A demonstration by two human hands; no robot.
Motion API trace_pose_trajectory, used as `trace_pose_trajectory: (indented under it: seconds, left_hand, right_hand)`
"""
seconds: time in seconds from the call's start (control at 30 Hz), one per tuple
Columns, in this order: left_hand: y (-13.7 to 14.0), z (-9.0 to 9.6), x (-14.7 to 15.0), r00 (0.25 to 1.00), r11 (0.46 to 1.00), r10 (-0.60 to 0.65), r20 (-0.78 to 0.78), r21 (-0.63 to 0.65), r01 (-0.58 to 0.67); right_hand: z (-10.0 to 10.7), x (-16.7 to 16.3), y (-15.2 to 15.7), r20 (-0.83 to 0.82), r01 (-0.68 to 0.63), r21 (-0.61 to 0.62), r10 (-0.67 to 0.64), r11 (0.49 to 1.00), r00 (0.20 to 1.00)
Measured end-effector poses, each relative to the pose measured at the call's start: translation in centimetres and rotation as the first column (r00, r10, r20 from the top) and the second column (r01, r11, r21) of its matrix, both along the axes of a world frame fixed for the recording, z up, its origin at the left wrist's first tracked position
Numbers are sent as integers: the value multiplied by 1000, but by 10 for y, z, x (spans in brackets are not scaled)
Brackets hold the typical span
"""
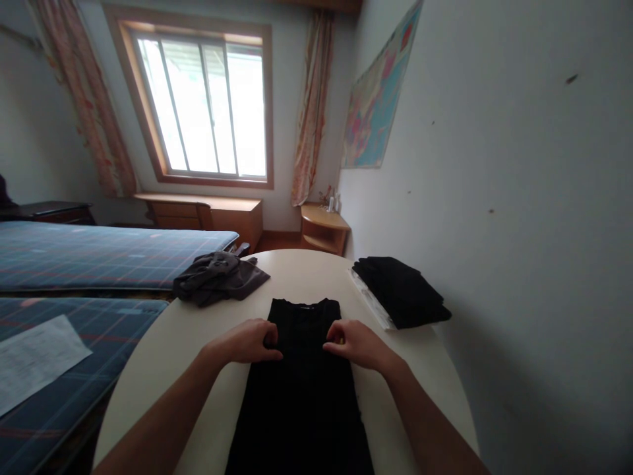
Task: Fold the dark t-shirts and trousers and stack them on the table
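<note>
A black T-shirt (301, 409) lies lengthwise on the round table, narrowed into a strip with its sides folded in. Its neckline faces the far side, and a small label shows at the collar. My left hand (254, 341) is at the shirt's left edge below the collar, fingers curled and thumb apart from them. At the right edge, my right hand (353, 343) mirrors it, with a gap between thumb and fingers. I see no cloth pinched in either hand. Whether the fingertips press on the fabric is hard to tell.
On the cream round table (291, 270), a crumpled dark grey garment (217, 277) lies at the back left. A stack of folded black clothes (400, 290) sits on clear plastic at the right, near the wall. Beds with plaid mattresses (113, 257) stand left, one bearing a paper sheet (39, 359).
</note>
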State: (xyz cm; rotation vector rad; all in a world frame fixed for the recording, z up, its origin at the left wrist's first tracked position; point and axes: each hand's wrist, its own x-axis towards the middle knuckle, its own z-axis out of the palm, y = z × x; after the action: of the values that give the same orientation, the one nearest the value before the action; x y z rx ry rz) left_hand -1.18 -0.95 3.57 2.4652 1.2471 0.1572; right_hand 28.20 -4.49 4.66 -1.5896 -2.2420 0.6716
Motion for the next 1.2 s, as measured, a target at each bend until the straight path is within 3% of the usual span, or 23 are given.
trace_pose_trajectory:
  seconds: [0.17,0.27,0.77,1.0,1.2]
  left_hand:
    - [3,0,-10,999,990,43,-24,-130,-46]
    - [4,0,-13,999,984,46,-28,-172,-50]
    - [5,0,-17,999,965,23,-23,-262,-28]
    - [3,5,-17,1000,961,8,3,-277,-6]
    - [6,4,-22,996,947,-38,84,-314,62]
  right_hand:
    - [-10,14,5,8,-6,-165,7,986,1000]
    - [-12,15,5,6,-16,-205,17,979,1000]
    - [-8,17,4,-32,-76,-241,70,968,997]
    - [-4,15,0,52,-54,-241,68,969,996]
    - [-2,16,-2,-33,-162,-215,158,963,987]
